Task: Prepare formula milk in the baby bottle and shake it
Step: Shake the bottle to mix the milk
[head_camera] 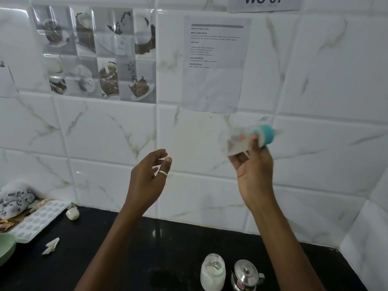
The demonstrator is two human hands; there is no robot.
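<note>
The right hand (255, 175) wraps its fingers round the blurred bottle (241, 141) — hold firm by the teal cap (266, 135) while shaking. The left hand (147, 181) is empty, fingers loose.

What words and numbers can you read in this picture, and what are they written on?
"WS 07": paper sign at the picture's top, partly cut off.
"INITIAL SCENE SETUP": heading on the printed sheet.
"TASK GOAL": same sheet.
"TASK DESCRIPTION": same sheet.
"REQUIRED PROPS": same sheet.
Sheet's title and small lines: too blurred to read.
Brown box at the left edge: lettering cut off, unreadable.
Pink sticker on the kettle: too small to read.
</note>
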